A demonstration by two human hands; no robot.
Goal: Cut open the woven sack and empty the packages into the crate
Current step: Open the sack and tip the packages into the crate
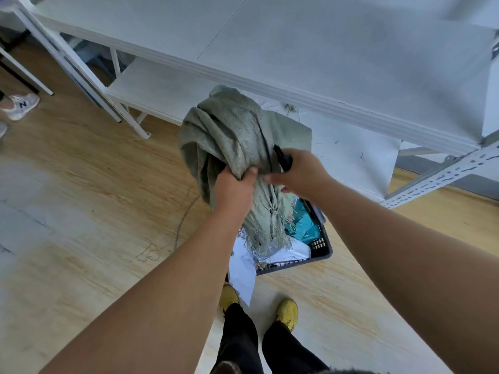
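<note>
Left hand (234,190) fisted round sack (232,136)

Soft, even daylight fills the scene, bright without hard glare, and only faint shadows lie on the pale wood-grain floor (81,184) under the white metal shelving unit (297,49). The wide-angle lens bends the shelf edges and stretches both forearms toward the frame's lower corners. Fine detail is smeared throughout, the right hand (299,171) slightly motion-blurred.
</note>
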